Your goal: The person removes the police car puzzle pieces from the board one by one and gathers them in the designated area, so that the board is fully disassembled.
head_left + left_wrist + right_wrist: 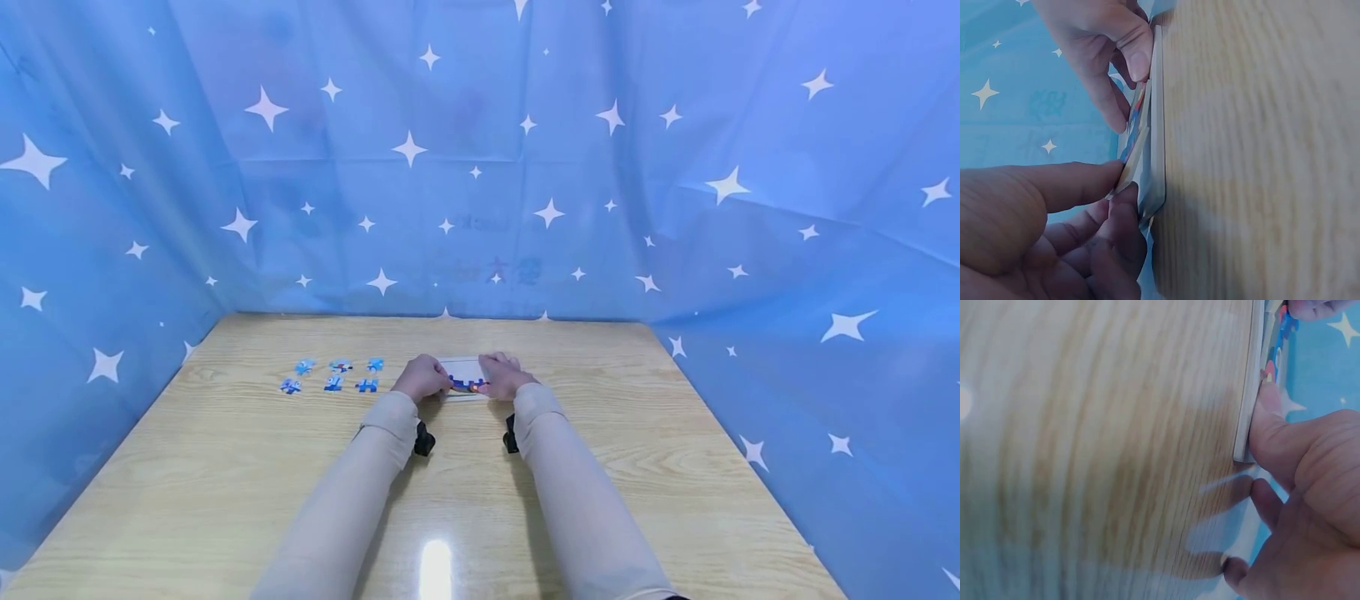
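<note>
A white rectangular tray or frame (462, 368) lies on the table between the hands. Over its lower part is a short curved row of joined jigsaw puzzle pieces (468, 385), dark blue with red and yellow. My left hand (423, 378) pinches the row's left end between thumb and fingers. In the left wrist view that end of the puzzle strip (1134, 153) is tilted and raised from the tray. At the other end my right hand (507, 377) holds the strip, its thumb (1267, 419) beside the tray's edge. The right index finger is partly hidden.
To the left, several loose blue jigsaw pieces (333, 382) lie in two rows on the wooden table (600, 400). A blue curtain with white stars (480, 167) hangs behind and at the sides. Bright light reflects near the table's front (436, 567).
</note>
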`<act>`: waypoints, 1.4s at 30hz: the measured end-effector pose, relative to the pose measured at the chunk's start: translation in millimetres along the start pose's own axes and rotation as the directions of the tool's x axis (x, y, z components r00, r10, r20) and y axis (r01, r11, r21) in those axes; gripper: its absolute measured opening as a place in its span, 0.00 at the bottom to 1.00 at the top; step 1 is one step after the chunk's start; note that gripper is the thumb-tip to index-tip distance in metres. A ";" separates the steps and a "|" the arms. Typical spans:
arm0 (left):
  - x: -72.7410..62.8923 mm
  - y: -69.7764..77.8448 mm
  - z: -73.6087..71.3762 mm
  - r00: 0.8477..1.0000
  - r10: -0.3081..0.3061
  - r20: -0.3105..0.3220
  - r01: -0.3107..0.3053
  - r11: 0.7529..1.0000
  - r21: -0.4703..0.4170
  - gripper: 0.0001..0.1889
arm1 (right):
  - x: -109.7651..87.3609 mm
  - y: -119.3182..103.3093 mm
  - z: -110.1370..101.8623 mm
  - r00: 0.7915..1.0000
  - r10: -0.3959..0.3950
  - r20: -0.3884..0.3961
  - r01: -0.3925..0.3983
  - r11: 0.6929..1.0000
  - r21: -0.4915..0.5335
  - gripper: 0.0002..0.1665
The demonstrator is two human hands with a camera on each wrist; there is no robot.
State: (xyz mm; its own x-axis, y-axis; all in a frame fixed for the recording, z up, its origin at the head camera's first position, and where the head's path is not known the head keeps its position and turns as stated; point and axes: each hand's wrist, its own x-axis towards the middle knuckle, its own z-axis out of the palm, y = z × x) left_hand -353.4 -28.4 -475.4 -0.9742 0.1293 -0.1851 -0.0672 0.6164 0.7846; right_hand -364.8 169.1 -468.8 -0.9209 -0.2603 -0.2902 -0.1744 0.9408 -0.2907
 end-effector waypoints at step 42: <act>-9.1 3.1 -11.7 0.993 -0.038 0.112 0.065 0.966 -0.250 0.10 | 3.8 -2.2 2.3 0.999 0.042 -0.023 -0.042 0.999 0.028 0.41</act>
State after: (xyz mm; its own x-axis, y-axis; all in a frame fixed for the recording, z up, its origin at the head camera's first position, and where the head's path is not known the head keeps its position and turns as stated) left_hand -347.3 -36.8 -464.3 -0.9408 0.1913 -0.2799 -0.1826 0.4095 0.8938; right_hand -367.1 165.5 -471.3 -0.9353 -0.2151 -0.2810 -0.1260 0.9444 -0.3037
